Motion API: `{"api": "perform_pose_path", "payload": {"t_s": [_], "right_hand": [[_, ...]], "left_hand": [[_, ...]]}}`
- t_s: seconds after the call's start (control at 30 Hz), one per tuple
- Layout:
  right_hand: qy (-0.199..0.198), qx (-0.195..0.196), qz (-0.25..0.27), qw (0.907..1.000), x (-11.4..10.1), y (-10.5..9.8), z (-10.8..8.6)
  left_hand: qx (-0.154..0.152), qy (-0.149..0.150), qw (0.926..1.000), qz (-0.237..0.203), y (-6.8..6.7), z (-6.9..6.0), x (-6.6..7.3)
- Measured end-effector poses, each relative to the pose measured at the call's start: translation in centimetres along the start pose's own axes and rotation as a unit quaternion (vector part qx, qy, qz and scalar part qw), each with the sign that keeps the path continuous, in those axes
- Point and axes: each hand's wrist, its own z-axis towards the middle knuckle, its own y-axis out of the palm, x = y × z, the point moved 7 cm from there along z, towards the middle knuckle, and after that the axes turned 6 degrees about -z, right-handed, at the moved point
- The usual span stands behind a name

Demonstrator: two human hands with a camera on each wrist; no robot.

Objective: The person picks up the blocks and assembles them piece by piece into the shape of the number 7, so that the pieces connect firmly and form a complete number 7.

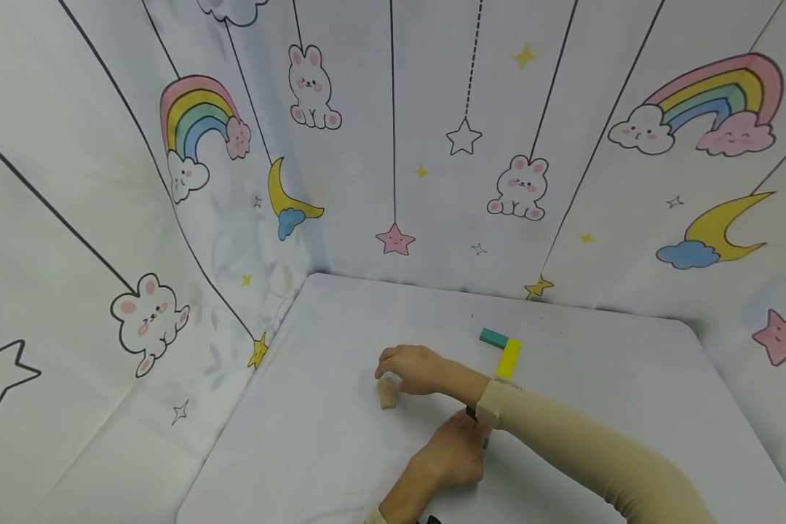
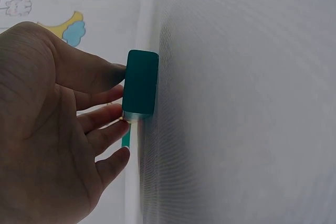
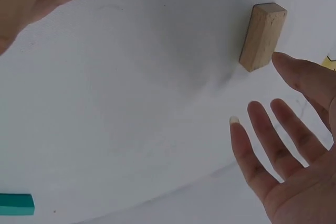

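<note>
My left hand (image 1: 455,451) is low on the white table, thumb and fingers around a teal block (image 2: 140,82) at the near end of a row of coloured blocks. In the left wrist view the thumb tip touches this block's side, with fingertips behind. My right arm crosses above the left hand. Beside a plain wooden block (image 3: 262,36), the right hand (image 1: 414,369) has its fingers spread. The thumb tip is close to the block's side; whether they touch I cannot tell. My right sleeve hides the middle of the row.
At the row's far end a yellow block (image 1: 509,358) meets another teal block (image 1: 495,338) set at an angle. The white table (image 1: 340,320) has rounded far corners. Hanging cloth (image 1: 354,182) with rabbits, moons, stars and rainbows surrounds it.
</note>
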Motion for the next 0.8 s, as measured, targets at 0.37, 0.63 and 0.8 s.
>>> {"api": "perform_pose_path", "payload": {"t_s": [0.37, 0.63, 0.8], "right_hand": [[0.001, -0.005, 0.028, 0.9996, 0.0, 1.2, 0.5], [0.009, -0.009, 0.044, 0.9989, 0.0, 1.8, 0.6], [0.003, -0.006, 0.045, 0.999, 0.0, 2.1, 0.7]], "left_hand": [[0.01, -0.001, 0.9994, -0.032, -0.2, 0.1, -0.2], [0.009, -0.006, 0.9994, -0.033, -0.4, 0.1, 0.1], [0.007, -0.007, 0.9992, -0.04, -0.4, 0.0, 0.1]]}}
